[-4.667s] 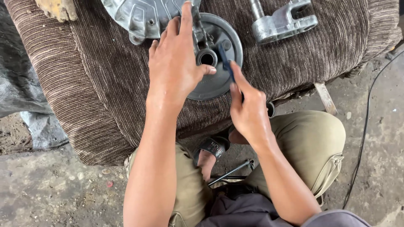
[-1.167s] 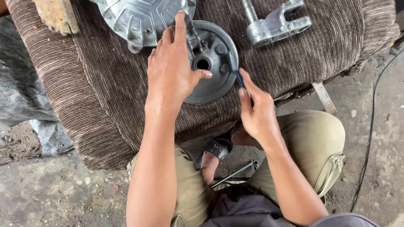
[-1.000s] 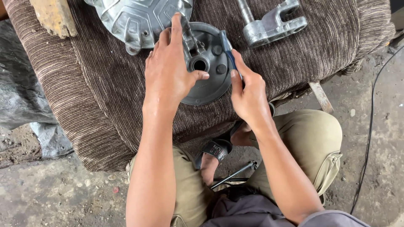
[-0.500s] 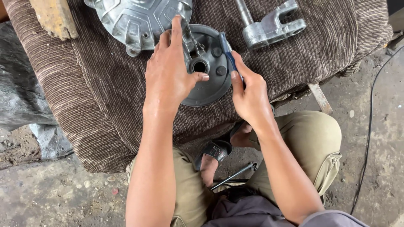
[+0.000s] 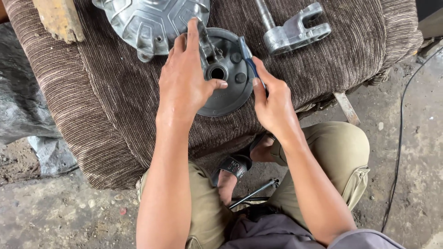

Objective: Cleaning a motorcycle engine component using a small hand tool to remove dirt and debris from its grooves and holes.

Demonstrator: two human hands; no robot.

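A round dark-grey metal plate (image 5: 233, 99) with a centre hole lies on a brown corduroy cushion (image 5: 106, 92). My left hand (image 5: 187, 78) rests flat on the plate's left side, the index finger stretched up against a small metal lever on it and the thumb beside the hole. My right hand (image 5: 272, 99) pinches a thin blue-handled tool (image 5: 246, 54), and the tool's tip points down onto the plate's upper right part.
A silver ribbed hub cover (image 5: 152, 20) lies behind the plate, and a forked metal bracket (image 5: 295, 30) at the back right. A wooden block (image 5: 57, 18) sits back left. A metal rod (image 5: 254, 193) lies on the dirt floor between my legs; a black cable (image 5: 399, 138) runs at the right.
My right hand has come up from the plate's lower right edge to its upper right, bringing the blue-handled tool onto the plate. My left hand has stayed in place.
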